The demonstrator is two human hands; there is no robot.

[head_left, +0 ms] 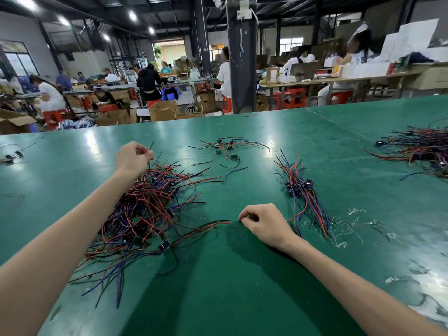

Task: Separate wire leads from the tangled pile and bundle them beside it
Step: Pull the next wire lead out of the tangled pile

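A tangled pile of red, black and blue wire leads (143, 209) lies on the green table (218, 287) left of centre. My left hand (132, 157) hovers at the pile's far edge, fingers curled and pinching a thin black wire that rises from it. My right hand (263, 223) rests on the table to the right of the pile, fingers curled, its fingertips just beyond the tips of a red and black lead (206, 226) that sticks out of the pile. A sorted bundle of leads with blue connectors (303, 195) lies further right.
A few loose leads with small connectors (226, 149) lie at the far centre. Another large wire heap (419, 149) sits at the far right, and a small lead (12, 156) at the far left. Clear plastic scraps (351, 226) litter the right side. People work at benches beyond the table.
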